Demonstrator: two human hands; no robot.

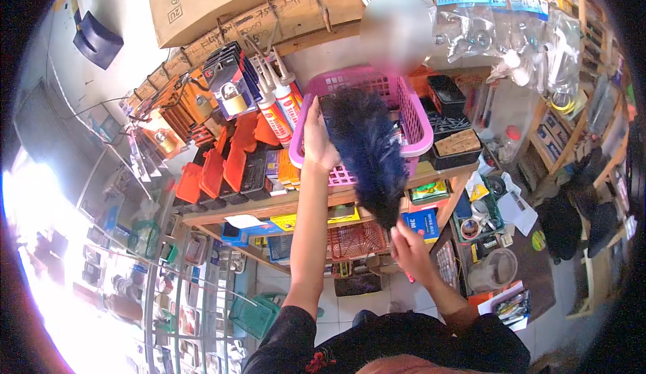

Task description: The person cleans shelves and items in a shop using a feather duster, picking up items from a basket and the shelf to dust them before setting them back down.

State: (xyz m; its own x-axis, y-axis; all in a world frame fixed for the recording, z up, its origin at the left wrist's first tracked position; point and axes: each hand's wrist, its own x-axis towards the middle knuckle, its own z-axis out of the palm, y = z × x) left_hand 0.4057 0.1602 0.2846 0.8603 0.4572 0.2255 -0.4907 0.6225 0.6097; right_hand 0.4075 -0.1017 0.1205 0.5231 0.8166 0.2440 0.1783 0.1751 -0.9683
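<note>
A black-blue feather duster [373, 148] slants across the middle of the view, its feathers over the pink plastic basket [420, 122]. My right hand [412, 247] is closed around the duster's handle, below the feathers. At the basket's left side, my left hand [317, 138] grips the rim, with its fingers partly hidden. The feathers cover most of what lies inside the basket. The basket stands on a wooden shelf [269, 204].
Left of the basket are sealant tubes [274, 115], orange-lidded boxes [214, 170] and a padlock [233, 98]. To its right sit black trays of nails [449, 124]. Plastic packets [471, 31] hang above. A clear tub [492, 270] stands lower right.
</note>
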